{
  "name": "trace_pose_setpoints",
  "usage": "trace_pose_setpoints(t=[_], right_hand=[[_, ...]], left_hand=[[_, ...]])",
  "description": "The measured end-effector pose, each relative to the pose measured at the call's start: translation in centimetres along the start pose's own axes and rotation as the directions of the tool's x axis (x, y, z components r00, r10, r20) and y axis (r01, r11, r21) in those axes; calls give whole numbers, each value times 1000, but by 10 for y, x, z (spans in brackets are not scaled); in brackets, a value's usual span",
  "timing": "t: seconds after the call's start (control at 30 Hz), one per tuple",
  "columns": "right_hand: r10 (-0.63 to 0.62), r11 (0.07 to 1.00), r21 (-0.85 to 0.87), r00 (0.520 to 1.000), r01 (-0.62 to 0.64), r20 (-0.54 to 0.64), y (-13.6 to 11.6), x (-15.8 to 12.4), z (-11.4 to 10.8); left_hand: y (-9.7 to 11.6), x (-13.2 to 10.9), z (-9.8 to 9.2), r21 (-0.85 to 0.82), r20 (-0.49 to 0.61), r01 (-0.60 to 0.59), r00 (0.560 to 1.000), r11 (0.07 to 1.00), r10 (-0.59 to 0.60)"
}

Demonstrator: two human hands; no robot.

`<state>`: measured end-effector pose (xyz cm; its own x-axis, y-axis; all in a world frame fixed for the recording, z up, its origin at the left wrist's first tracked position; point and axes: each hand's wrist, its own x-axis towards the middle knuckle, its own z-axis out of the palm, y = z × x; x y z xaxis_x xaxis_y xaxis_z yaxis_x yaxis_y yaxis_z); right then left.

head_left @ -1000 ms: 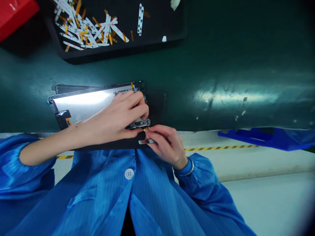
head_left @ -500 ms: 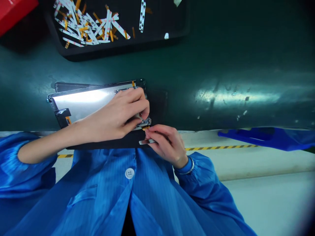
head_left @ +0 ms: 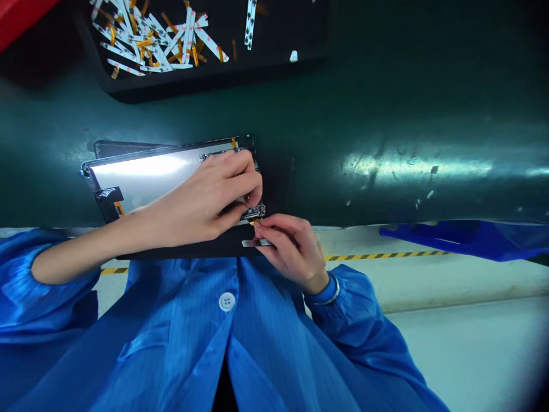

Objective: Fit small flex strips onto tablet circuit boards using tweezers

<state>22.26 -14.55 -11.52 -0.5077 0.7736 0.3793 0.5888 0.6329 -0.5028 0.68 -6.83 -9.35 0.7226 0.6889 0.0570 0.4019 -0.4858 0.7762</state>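
Note:
An opened flat device with a silvery back panel lies near the table's front edge, over a dark flat piece. My left hand reaches across it, fingers curled together above the circuit board at its right end; what they pinch is hidden. At the board's lower corner, my right hand has thumb and forefinger closed by a small orange flex strip. Metal tweezers stick out to the left from under the fingers of this hand, held in it.
A black tray at the upper left holds several white strips with orange tabs. In the top left corner is a red object. A blue item hangs beyond the table edge at right.
The whole view has shifted slightly, with the tray a little higher in the picture. Both hands keep nearly the same pose at the board.

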Motion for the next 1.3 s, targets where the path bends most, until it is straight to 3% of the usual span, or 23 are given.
trace_pose_setpoints(t=[0.47, 0.7, 1.3], right_hand=[[52, 997, 50, 996, -56, 77, 3, 5, -3], [28, 999, -18, 994, -26, 104, 1, 8, -4], [39, 998, -59, 999, -39, 7, -3, 10, -1]], left_hand=[[-1, 0, 2, 19, -5, -10, 1000, 1000, 10], [0, 1, 2, 13, -8, -19, 1000, 1000, 19], [1, 0, 2, 33, 15, -16, 1000, 999, 15]])
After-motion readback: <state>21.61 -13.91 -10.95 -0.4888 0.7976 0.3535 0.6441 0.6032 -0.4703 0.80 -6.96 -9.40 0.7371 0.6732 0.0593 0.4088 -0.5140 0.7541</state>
